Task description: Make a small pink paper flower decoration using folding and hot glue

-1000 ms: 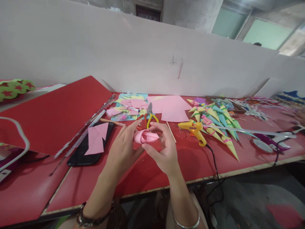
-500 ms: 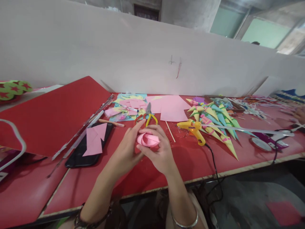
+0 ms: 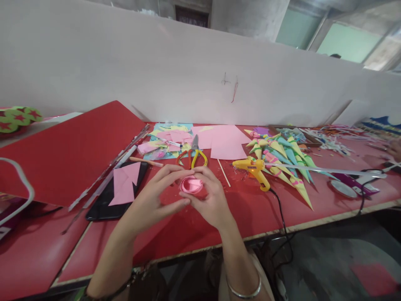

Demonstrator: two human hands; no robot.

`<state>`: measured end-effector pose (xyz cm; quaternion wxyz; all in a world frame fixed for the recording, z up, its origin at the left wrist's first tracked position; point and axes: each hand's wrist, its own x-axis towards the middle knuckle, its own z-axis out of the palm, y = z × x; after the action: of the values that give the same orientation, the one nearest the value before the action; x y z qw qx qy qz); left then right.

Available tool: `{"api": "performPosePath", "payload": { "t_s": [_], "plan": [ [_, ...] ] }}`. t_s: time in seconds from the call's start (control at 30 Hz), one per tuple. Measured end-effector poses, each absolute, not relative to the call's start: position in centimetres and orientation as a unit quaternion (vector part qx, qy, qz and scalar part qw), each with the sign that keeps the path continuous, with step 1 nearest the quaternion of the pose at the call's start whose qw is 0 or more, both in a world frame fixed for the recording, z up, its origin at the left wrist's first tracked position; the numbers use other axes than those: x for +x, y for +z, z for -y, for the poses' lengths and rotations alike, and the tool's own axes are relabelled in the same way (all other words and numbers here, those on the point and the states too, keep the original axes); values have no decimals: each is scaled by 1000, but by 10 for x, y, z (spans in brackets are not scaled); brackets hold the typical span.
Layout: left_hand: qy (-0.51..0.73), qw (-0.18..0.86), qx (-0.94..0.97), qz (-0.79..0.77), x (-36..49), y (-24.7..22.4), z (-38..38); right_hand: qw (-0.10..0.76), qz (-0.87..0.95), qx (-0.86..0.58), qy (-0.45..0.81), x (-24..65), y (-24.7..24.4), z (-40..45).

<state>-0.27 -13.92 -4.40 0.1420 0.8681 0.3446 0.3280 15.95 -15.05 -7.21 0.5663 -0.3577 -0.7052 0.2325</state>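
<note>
Above the red tabletop, a rolled strip of pink paper (image 3: 191,185) is between my two hands, its coiled open end facing up. My right hand (image 3: 211,200) grips it, thumb on the near side and fingers round the far side. My left hand (image 3: 153,200) curves around its left side, fingertips at the far edge and thumb tip at the near edge, with a gap at the palm. Just beyond the hands lie scissors with red and yellow handles (image 3: 194,154). A thin wooden stick (image 3: 224,172) is right of them.
A yellow glue gun (image 3: 255,170) with a black cord lies to the right, before a pile of paper cones (image 3: 288,156). Left are a black phone (image 3: 109,209) under cut pink paper (image 3: 125,184) and a large red sheet (image 3: 87,150). Another person's hand (image 3: 395,150) shows far right.
My left hand has shifted left and opened wider around the roll, its fingers now bent over the far side. The pink roll has turned and looks rounder, more tightly coiled.
</note>
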Motion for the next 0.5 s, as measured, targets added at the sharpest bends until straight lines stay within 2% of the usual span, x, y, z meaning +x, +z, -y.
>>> {"api": "performPosePath", "payload": {
  "t_s": [0.2,0.5],
  "plan": [
    [342,146,858,-356,-1,-45,135,521,729,-368,249,162,-73,150],
    [416,187,806,-378,-1,-45,135,541,703,-354,298,155,-70,150]
  ]
}}
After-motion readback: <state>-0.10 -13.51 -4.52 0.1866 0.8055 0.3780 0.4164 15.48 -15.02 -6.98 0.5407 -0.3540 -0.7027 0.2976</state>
